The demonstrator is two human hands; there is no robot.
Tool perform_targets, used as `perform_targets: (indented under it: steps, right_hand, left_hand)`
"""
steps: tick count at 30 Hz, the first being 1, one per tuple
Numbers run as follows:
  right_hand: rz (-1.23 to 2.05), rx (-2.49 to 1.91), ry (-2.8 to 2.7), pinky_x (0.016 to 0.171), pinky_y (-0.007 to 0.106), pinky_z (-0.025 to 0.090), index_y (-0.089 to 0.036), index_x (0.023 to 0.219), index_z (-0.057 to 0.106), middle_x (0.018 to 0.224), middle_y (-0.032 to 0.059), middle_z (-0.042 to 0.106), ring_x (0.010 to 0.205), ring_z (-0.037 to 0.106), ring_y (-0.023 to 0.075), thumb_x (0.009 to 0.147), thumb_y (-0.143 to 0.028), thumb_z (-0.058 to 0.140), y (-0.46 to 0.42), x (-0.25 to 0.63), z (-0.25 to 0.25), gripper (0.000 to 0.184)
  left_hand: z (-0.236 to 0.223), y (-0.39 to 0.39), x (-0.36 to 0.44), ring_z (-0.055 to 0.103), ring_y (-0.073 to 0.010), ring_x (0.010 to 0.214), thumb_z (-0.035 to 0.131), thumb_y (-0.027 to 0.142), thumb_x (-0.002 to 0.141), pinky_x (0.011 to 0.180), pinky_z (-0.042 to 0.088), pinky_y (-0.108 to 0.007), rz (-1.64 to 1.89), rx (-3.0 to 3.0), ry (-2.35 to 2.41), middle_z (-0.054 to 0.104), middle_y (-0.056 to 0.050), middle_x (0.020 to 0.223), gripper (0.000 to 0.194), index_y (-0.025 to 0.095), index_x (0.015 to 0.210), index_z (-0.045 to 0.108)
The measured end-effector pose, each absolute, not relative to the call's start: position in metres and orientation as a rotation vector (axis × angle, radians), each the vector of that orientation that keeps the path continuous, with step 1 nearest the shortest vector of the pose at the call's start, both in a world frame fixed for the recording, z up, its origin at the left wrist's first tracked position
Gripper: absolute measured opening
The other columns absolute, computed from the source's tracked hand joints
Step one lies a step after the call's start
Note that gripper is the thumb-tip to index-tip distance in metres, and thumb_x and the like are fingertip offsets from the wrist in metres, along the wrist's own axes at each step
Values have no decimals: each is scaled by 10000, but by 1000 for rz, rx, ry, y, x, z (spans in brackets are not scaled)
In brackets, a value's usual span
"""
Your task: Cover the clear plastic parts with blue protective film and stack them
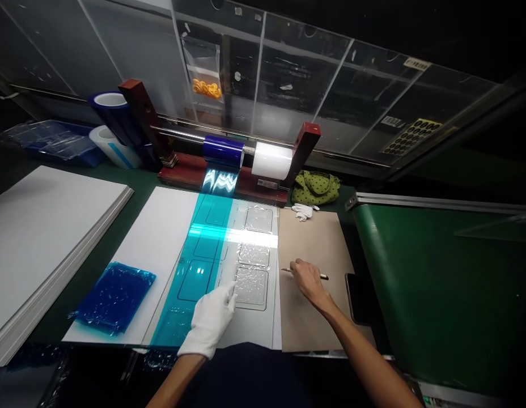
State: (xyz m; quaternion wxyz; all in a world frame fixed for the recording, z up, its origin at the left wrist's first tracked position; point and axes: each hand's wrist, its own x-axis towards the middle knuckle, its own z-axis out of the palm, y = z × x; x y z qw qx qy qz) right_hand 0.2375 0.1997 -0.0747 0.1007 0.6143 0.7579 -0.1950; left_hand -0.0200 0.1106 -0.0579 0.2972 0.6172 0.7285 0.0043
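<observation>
Your gloved left hand [210,320] slants over the printed sheet [246,331], fingertips at a clear panel [251,286]; whether it grips anything cannot be told. Your bare right hand [306,279], angled inward, grasps a slim tool [324,276] over brown board [309,328]. Blue film [195,277] runs back to its roll [223,151].

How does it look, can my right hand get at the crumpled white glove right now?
Probably yes: only bare brown board lies between your right hand and the crumpled white glove, and nothing seems to cover the glove. That hand holds a thin pen-like tool, though, which may hinder it.
</observation>
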Motion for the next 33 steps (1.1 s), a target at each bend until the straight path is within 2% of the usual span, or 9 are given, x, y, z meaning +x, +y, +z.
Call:
perform_targets:
  steps: [3,7,14,19,23,27,30,33]
  right_hand:
    - [-794,1870,2208,578,229,298,-206,862,652,838,46,678,757,599,173,801,-236,560,181,250,-77,115]
    - [-1060,1928,2159,593,220,332,-203,768,662,768,21,685,725,605,159,775,-271,577,148,251,-92,109]
    - [-1461,2082,2044,595,228,343,-180,667,638,689,16,651,670,560,146,684,-263,633,121,233,-123,85]
    - [-1921,2094,1814,493,223,361,-164,671,596,573,-14,564,520,493,111,663,-373,630,116,225,-131,211]
    - [-2245,2024,1634,459,212,381,-165,698,571,587,-23,544,526,506,105,635,-455,645,113,224,-125,306]
    - [-2391,2017,1543,439,197,361,-160,683,558,580,-30,530,527,503,98,600,-482,675,113,223,-118,352]
    - [-2426,2040,1516,434,191,349,-159,668,553,558,-36,521,520,492,93,584,-482,694,112,222,-116,362]
    - [-2430,2088,1502,440,190,351,-160,666,547,556,-38,523,516,485,89,588,-482,699,110,225,-114,364]
  left_hand:
    - [-61,99,-30,630,-169,767,413,384,870,656,427,-261,115,1708,1945,691,-29,948,317,281,1118,582]
    - [-83,82,-40,604,-158,779,420,380,878,706,437,-251,257,1951,1877,663,-40,930,283,225,1043,590]
    - [-119,65,-39,562,-228,805,514,295,825,714,424,-327,199,2176,1834,617,-91,904,251,197,1044,589]
    - [-130,71,-29,538,-251,777,551,266,790,688,403,-358,193,2298,1865,591,-107,871,255,192,1029,602]
    - [-132,83,-21,537,-235,808,443,291,860,716,390,-368,237,2358,1847,595,-116,935,287,220,1096,590]
    - [-125,98,-21,543,-225,871,392,311,886,739,386,-362,278,2374,1781,615,-107,1031,308,274,1099,611]
    - [-112,107,-23,537,-175,781,380,318,891,681,382,-300,304,2346,1727,637,-79,901,303,256,969,666]
    - [-92,116,-26,515,-159,724,372,353,893,636,374,-275,337,2295,1710,625,-71,787,329,236,911,680]
